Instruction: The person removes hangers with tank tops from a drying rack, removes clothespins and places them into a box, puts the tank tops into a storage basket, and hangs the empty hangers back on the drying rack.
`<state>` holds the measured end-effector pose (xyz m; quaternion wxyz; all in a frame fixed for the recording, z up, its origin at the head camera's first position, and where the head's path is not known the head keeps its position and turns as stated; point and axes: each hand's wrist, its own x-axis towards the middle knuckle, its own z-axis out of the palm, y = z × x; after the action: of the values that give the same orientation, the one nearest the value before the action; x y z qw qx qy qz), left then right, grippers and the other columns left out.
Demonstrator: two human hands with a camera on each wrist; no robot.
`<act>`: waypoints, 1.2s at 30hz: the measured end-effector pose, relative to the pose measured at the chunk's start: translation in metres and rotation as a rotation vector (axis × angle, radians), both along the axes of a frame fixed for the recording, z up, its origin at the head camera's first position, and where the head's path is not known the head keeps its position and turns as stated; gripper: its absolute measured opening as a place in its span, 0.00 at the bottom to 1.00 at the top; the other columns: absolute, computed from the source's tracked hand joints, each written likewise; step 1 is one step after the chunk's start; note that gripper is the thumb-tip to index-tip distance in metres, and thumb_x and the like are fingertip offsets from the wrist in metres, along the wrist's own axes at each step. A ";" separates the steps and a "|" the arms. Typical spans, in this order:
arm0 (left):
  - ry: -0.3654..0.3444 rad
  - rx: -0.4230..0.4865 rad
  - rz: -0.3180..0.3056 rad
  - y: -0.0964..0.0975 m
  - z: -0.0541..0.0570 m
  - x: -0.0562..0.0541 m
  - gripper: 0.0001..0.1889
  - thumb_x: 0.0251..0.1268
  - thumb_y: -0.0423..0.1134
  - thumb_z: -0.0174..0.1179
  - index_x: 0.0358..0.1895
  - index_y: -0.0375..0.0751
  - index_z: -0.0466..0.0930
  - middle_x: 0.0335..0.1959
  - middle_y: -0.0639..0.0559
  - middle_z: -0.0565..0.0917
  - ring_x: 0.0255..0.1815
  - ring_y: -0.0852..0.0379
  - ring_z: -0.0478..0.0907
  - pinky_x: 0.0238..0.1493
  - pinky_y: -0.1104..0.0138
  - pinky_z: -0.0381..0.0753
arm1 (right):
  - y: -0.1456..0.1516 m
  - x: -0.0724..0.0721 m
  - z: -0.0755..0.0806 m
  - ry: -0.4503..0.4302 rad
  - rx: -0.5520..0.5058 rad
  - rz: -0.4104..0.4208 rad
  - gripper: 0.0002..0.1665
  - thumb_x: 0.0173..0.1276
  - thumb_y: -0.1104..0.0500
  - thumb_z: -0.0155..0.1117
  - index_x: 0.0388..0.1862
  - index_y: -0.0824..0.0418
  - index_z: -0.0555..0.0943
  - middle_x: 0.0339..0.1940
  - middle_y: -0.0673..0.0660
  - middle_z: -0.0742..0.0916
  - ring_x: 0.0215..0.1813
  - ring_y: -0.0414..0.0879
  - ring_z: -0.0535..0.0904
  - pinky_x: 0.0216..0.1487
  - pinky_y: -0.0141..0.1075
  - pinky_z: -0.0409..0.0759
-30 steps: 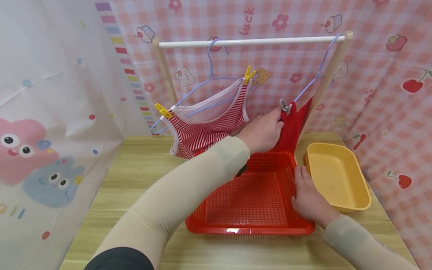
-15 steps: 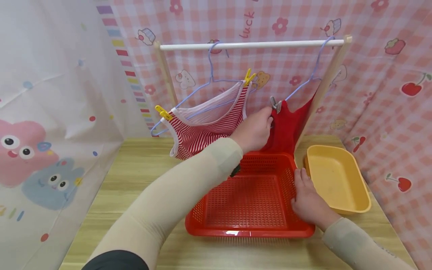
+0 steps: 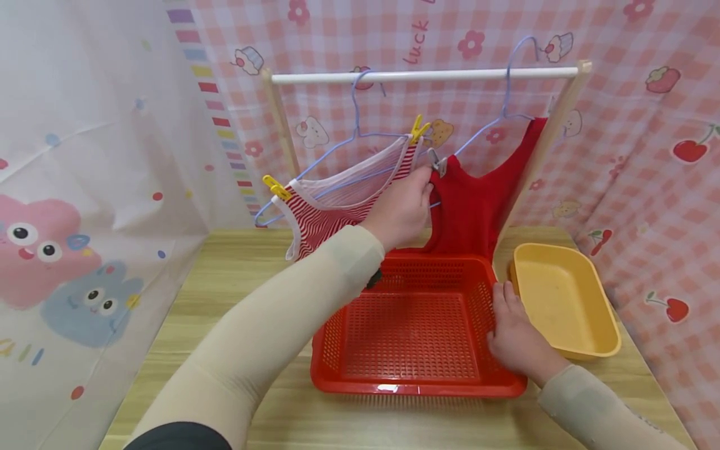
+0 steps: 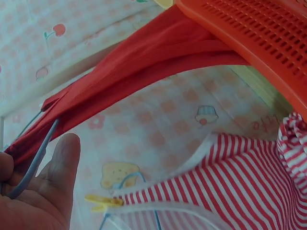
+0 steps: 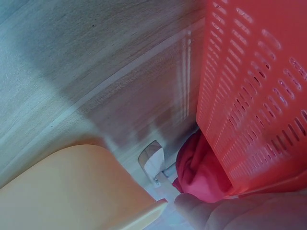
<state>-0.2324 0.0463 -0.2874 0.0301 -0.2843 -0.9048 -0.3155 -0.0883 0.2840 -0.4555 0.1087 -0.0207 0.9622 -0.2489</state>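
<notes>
In the head view, your left hand point(image 3: 400, 207), just past centre toward 1 o'clock, has swung the blue hanger point(image 3: 484, 132) over toward 9 o'clock from the right post point(image 3: 554, 134); its hook has also risen above the white rail point(image 3: 416, 76), so the hanger now looks lifted free, its weight probably in your grip. Your left fingers are clamped on the hanger's near end, beside the grey clip point(image 3: 439, 164). The red garment point(image 3: 478, 187) on it hangs more spread out at 2 to 3 o'clock, its hem by the far rim of the red basket point(image 3: 416, 337). Your right hand point(image 3: 520, 334), at 4 o'clock, rests on that basket's edge, fingers straight. The striped garment point(image 3: 320, 215) with its yellow clips point(image 3: 419, 130) crowds you at 9 o'clock, and the post overlaps the red garment's far side; either might snag. The yellow tray point(image 3: 562, 300) sits apart toward 4 o'clock.
</notes>
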 end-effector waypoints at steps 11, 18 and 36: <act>0.017 0.070 -0.011 -0.031 0.000 0.000 0.19 0.88 0.40 0.41 0.72 0.40 0.69 0.64 0.45 0.81 0.58 0.52 0.79 0.67 0.60 0.78 | 0.000 0.001 0.002 -0.008 0.006 0.007 0.59 0.69 0.66 0.61 0.85 0.73 0.34 0.85 0.79 0.41 0.84 0.79 0.41 0.77 0.73 0.49; 0.075 0.108 -0.050 -0.053 -0.005 0.004 0.13 0.86 0.38 0.42 0.60 0.38 0.74 0.42 0.46 0.78 0.44 0.51 0.76 0.55 0.59 0.78 | 0.000 0.000 -0.001 -0.021 0.005 0.005 0.59 0.69 0.66 0.61 0.85 0.72 0.34 0.85 0.78 0.40 0.84 0.79 0.41 0.77 0.73 0.49; 0.110 0.120 -0.046 -0.116 -0.027 0.026 0.18 0.78 0.32 0.42 0.62 0.38 0.76 0.57 0.45 0.86 0.55 0.52 0.83 0.65 0.54 0.80 | 0.001 -0.002 0.000 -0.050 0.002 0.004 0.62 0.69 0.64 0.63 0.86 0.68 0.31 0.86 0.75 0.37 0.84 0.78 0.39 0.76 0.73 0.50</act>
<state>-0.2060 -0.0695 -0.3142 0.0897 -0.3196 -0.8744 -0.3538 -0.0900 0.2847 -0.4559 0.1331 -0.0163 0.9594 -0.2482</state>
